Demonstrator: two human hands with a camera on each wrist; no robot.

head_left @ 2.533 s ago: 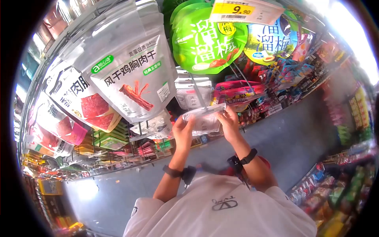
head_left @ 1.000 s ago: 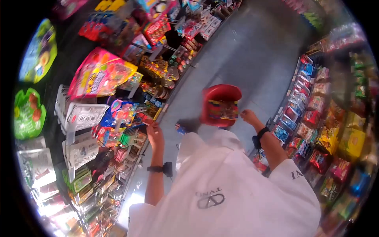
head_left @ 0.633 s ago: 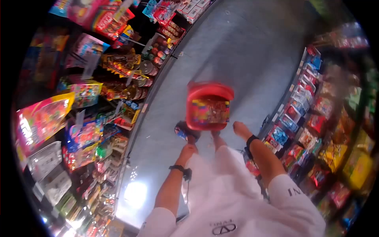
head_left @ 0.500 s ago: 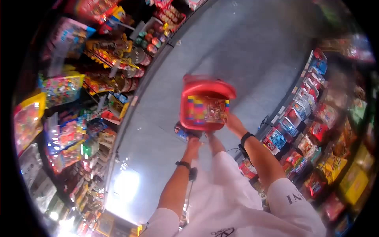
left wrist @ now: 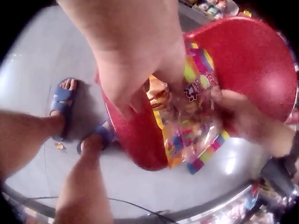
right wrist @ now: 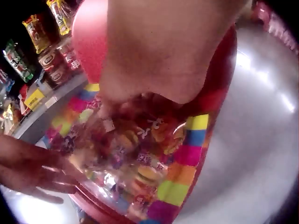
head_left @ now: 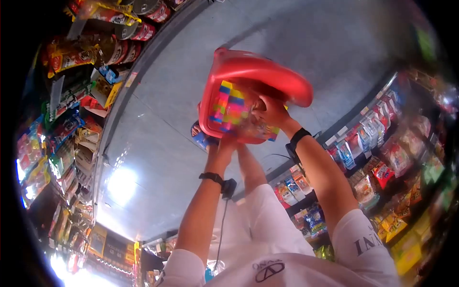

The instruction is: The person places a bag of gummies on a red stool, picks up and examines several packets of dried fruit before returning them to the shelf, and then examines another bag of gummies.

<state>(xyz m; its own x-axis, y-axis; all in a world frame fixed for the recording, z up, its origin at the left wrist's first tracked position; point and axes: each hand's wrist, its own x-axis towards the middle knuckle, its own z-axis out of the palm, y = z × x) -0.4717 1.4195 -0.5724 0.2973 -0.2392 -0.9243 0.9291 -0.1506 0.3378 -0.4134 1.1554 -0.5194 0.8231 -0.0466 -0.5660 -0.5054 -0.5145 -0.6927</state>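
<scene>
A red plastic chair (head_left: 282,79) with a rounded back stands before the person. On its seat lies a big clear bag of candy (head_left: 234,107) with bright checkered edges and colourful sweets inside. My right hand (head_left: 275,115) is over the bag, its fingers curled and gripping the plastic, as the right wrist view shows at close range. At the near side of the seat is my left hand (head_left: 225,144), partly hidden by the wrist in the head view. In the right wrist view the left hand (right wrist: 37,165) has its fingers spread, fingertips right at the bag's edge.
Shelves of hanging snacks and tubs (head_left: 114,48) line the left, with packed bags (head_left: 373,134) on low shelves to the right. Grey floor (head_left: 158,129) runs between. Sandalled feet (left wrist: 63,100) stand close by the chair. A thin cable (head_left: 221,239) hangs from the left wrist.
Both hands have let go of a packet on the shelf. The view has turned to the red chair, which now appears larger, and the hands have come down to the candy bag.
</scene>
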